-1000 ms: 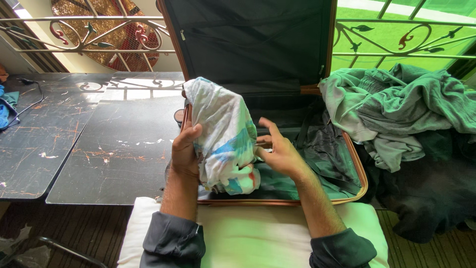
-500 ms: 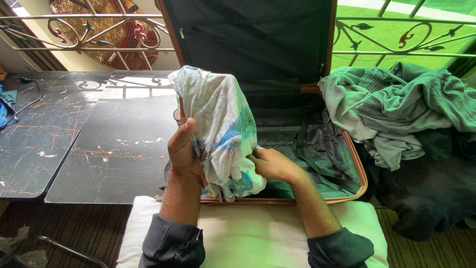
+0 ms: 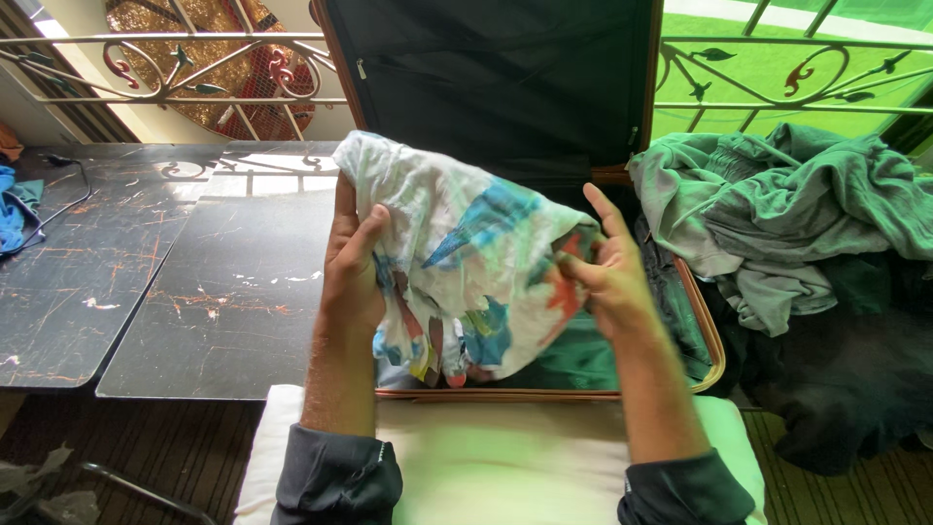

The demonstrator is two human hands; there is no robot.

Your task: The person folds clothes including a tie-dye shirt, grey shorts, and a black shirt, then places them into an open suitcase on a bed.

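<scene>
A crumpled white garment [image 3: 457, 262] with blue, red and yellow print hangs in the air over an open suitcase [image 3: 705, 335]. My left hand [image 3: 352, 262] grips its left side, thumb on top. My right hand [image 3: 607, 272] pinches its right edge and pulls it outward. The cloth is spread wide between the two hands. The suitcase has an orange rim, a dark raised lid [image 3: 496, 78] and dark clothing lying inside.
A pile of grey-green clothes [image 3: 787, 214] lies to the right of the suitcase on dark fabric. A scratched black table [image 3: 194, 272] stretches to the left. A white cushion [image 3: 486, 457] sits below my forearms. An ornate metal railing [image 3: 777, 68] runs behind.
The garment was bunched upright in my left hand. My right hand has taken its lower edge and drawn it up and to the right, spreading the cloth open.
</scene>
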